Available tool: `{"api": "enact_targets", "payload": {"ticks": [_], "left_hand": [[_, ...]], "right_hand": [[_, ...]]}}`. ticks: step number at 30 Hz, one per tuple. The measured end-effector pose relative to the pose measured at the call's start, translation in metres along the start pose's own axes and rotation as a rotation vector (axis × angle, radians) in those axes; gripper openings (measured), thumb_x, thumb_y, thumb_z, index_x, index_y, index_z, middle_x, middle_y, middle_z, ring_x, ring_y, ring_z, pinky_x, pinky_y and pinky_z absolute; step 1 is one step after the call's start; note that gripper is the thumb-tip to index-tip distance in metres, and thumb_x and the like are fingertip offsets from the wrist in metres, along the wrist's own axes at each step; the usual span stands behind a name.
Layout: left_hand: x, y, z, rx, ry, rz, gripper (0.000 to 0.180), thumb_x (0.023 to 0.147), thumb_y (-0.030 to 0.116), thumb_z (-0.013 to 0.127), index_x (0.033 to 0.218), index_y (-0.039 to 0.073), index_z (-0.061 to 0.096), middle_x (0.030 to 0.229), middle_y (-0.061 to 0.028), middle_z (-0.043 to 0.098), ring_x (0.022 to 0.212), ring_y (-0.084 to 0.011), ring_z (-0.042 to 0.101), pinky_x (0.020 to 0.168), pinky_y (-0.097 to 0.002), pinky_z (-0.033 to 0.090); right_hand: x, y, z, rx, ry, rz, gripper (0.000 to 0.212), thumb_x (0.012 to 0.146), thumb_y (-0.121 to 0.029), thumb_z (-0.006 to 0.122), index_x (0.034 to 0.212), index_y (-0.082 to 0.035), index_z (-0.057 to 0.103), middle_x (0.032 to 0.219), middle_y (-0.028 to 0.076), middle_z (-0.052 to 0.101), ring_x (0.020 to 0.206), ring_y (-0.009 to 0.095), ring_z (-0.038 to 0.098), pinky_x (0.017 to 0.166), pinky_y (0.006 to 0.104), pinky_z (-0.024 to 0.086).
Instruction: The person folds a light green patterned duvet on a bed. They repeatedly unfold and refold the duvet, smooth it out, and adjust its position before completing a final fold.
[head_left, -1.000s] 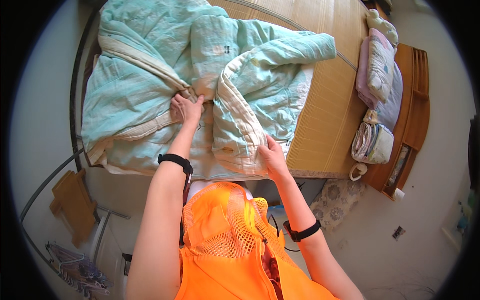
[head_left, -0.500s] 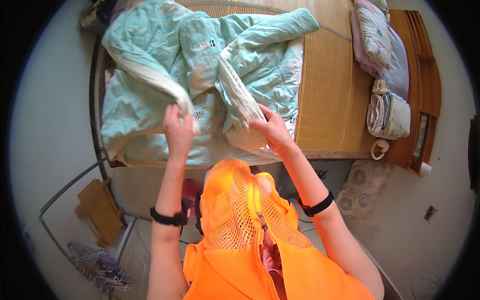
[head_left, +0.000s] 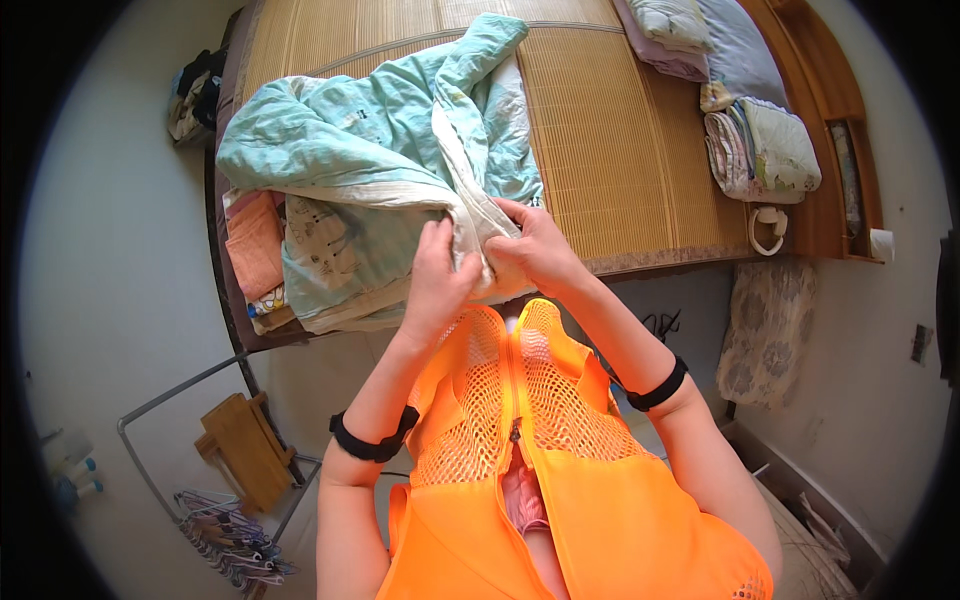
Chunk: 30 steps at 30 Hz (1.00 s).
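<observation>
A mint-green and white quilt (head_left: 330,145) lies bunched and partly folded over itself near the front edge of the bed. My left hand (head_left: 440,275) is closed on its white border, fingers pinching the fabric. Close beside it, my right hand (head_left: 540,252) grips the other white edge between thumb and fingers. Both edges meet in front of my body, and the loose layers spread away toward the far side. The fingertips are partly hidden in the cloth.
A woven bamboo mat (head_left: 620,130) covers the bed. Folded bedding (head_left: 765,150) and a lavender pillow (head_left: 745,60) lie by the wooden headboard (head_left: 810,70). A folded orange cloth (head_left: 255,245) sits left of the quilt. Hangers (head_left: 235,540) and a folded wooden stool (head_left: 245,450) are lower left.
My left hand has moved right, bringing its edge of the quilt to my right hand. The quilt's left side has been pulled in, uncovering the folded orange cloth. My view has shifted too.
</observation>
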<state>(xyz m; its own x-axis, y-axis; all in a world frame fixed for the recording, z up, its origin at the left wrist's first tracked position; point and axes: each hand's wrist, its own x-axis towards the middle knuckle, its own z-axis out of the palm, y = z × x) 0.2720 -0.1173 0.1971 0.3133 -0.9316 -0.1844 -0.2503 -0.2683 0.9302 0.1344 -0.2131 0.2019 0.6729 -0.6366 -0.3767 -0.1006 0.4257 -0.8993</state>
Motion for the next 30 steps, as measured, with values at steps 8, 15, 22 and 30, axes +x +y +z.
{"api": "enact_targets", "payload": {"ticks": [8,15,22,30], "left_hand": [[0.0,-0.003,0.02,-0.278,-0.26,-0.12,0.064,0.076,-0.001,0.066,0.135,-0.004,0.038,0.119,-0.0107,0.045,0.118,-0.0187,0.052,0.097,-0.029,0.046],[0.029,-0.022,-0.038,-0.311,-0.483,0.091,0.065,0.078,0.0,0.066,0.139,0.003,0.044,0.132,-0.0096,0.044,0.126,-0.0215,0.047,0.101,-0.0317,0.043],[0.076,-0.061,-0.091,0.621,0.156,0.568,0.079,0.065,0.011,0.078,0.133,0.002,0.041,0.137,-0.017,0.039,0.125,-0.0358,0.04,0.106,-0.0431,0.034],[0.155,-0.097,-0.094,0.473,0.161,0.703,0.045,0.07,-0.008,0.058,0.113,0.005,0.057,0.12,-0.013,0.057,0.112,-0.0325,0.055,0.094,-0.0383,0.047]], "right_hand": [[-0.002,0.011,-0.002,-0.02,0.066,-0.064,0.056,0.083,-0.029,0.074,0.124,0.003,0.055,0.11,0.01,0.062,0.097,0.012,0.058,0.084,0.0268,0.048],[0.023,0.003,0.001,-0.088,-0.024,-0.001,0.049,0.077,-0.005,0.071,0.123,0.002,0.056,0.108,0.005,0.063,0.099,0.011,0.058,0.086,0.0267,0.049],[-0.018,-0.056,-0.009,-0.238,-0.045,-0.061,0.051,0.078,0.004,0.064,0.128,0.002,0.057,0.112,0.002,0.063,0.102,0.008,0.055,0.092,0.0242,0.044],[-0.143,-0.1,-0.057,-0.571,0.411,-0.159,0.05,0.073,0.017,0.049,0.119,0.002,0.062,0.108,0.003,0.066,0.102,0.011,0.058,0.093,0.0238,0.043]]}}
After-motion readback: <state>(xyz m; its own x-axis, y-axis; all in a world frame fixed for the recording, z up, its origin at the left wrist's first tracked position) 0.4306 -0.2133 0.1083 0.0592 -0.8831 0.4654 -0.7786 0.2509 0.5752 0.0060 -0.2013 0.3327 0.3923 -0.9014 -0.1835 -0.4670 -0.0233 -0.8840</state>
